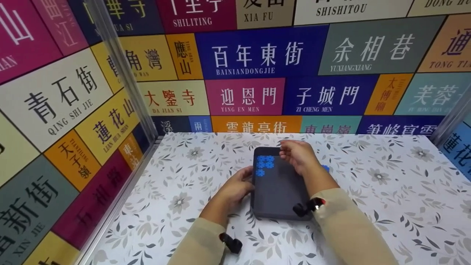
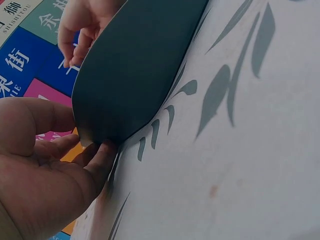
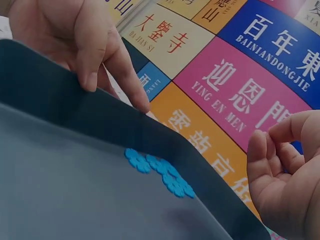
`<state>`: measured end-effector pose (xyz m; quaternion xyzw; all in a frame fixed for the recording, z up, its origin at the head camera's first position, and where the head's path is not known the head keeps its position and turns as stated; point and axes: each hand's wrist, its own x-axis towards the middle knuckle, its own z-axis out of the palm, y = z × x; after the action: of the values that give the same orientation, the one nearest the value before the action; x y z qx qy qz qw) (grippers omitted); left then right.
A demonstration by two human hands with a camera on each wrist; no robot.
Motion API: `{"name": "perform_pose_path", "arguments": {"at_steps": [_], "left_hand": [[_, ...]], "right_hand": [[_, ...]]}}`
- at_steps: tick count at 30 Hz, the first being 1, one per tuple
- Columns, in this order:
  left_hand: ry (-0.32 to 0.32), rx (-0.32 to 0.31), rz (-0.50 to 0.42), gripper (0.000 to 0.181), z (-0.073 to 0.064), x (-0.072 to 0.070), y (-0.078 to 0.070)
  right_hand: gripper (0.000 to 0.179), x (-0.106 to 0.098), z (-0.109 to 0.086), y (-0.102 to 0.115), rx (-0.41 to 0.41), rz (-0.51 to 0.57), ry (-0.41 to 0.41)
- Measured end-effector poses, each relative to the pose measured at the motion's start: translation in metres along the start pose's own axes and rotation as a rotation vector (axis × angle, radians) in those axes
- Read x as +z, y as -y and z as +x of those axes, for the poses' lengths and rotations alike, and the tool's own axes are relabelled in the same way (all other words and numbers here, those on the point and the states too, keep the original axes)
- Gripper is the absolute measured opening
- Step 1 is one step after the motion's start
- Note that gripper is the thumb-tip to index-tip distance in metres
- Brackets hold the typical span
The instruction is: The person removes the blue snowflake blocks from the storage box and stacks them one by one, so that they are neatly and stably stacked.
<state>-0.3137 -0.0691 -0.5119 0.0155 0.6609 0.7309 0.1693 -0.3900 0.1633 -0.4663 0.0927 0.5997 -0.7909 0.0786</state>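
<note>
A dark grey rectangular tray (image 1: 281, 191) lies on the patterned table, several blue flower-shaped pieces (image 1: 265, 162) grouped in its far left corner. At the tray's left side my left hand (image 1: 237, 186) grips the wall; the left wrist view shows fingertips at both its upper and lower edges. My right hand (image 1: 300, 154) is raised over the far right part of the tray, fingers curled inward. In the right wrist view its thumb and forefinger (image 3: 272, 137) come together, and no piece shows between them. More blue pieces (image 1: 325, 168) peek out beside the right forearm, mostly hidden by it.
A white tablecloth with grey leaves and flowers (image 1: 180, 202) covers the table. Behind it stands a wall of coloured street-name panels (image 1: 257, 51), with another panelled wall (image 1: 73, 121) on the left. Metal corner posts (image 1: 125, 73) rise at the table's back corners.
</note>
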Motion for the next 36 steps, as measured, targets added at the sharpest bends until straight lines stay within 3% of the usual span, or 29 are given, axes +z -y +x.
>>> {"name": "perform_pose_path", "arguments": {"at_steps": [6, 14, 26, 32, 36], "left_hand": [[0.000, 0.010, 0.004, 0.085, 0.001, 0.001, 0.001], [0.016, 0.036, -0.013, 0.085, 0.002, 0.002, 0.003], [0.015, 0.032, -0.003, 0.085, 0.001, 0.003, 0.002], [0.015, 0.036, -0.002, 0.084, 0.002, 0.003, 0.001], [0.021, 0.031, -0.013, 0.084, 0.002, 0.002, 0.001]], "right_hand": [[0.033, 0.008, 0.014, -0.015, -0.041, -0.070, -0.073], [0.038, 0.001, 0.023, -0.037, -0.092, -0.373, -0.151], [0.032, -0.005, 0.028, -0.047, -0.156, -0.531, -0.061], [0.033, -0.006, 0.032, -0.051, -0.223, -0.692, -0.020], [0.038, -0.006, 0.033, -0.050, -0.218, -0.789, 0.001]]}}
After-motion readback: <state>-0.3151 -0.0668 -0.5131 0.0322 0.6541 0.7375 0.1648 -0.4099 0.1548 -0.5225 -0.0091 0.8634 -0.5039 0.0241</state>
